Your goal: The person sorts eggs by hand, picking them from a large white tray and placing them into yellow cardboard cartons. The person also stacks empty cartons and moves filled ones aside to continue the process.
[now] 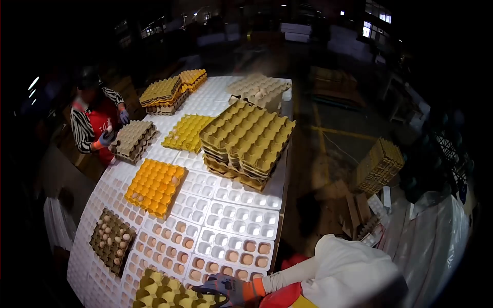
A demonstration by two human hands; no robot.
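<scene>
My right hand (pixel 228 290), in a grey glove with an orange cuff, reaches in from the lower right. Its fingers curl over the right edge of a yellowish egg tray (pixel 169 291), cut off by the bottom of the view. My left hand is out of sight. Beside and beyond the tray, white foam packing trays (pixel 205 211) cover the table, and many cells near me hold brown eggs (pixel 232 255). To the left lies a brown egg tray (pixel 109 259) with several eggs. Farther up is an orange egg tray (pixel 152 186) with a few eggs in it.
A tall stack of yellowish trays (pixel 246 136) stands near the table's right edge. Beyond are a yellow tray (pixel 187 132) and more tray stacks (pixel 163 92). Across the left side, a person (pixel 97 115) with gloves stands by grey trays (pixel 133 137). Another stack (pixel 381 163) is on the right.
</scene>
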